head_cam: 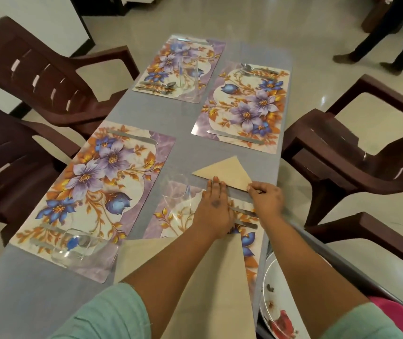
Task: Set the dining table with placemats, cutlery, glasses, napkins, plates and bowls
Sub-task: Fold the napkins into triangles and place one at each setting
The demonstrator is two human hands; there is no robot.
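A beige napkin (227, 172) folded into a triangle lies on the grey table (185, 118), just beyond the near right floral placemat (171, 221). My left hand (214, 206) presses flat on the napkin's lower edge with straight fingers. My right hand (265, 196) pinches the napkin's right corner. A clear glass (176, 192) stands left of my left hand. More beige napkins (210, 277) lie under my forearms. Three other placemats (92, 192) (242, 106) (178, 67) carry knives and spoons.
Brown plastic chairs (36, 77) (357, 152) line both sides of the table. Glasses stand on the near left mat (78, 245) and far left mat (190, 77). White patterned plates (276, 302) sit stacked at lower right. A person's legs (389, 37) stand at top right.
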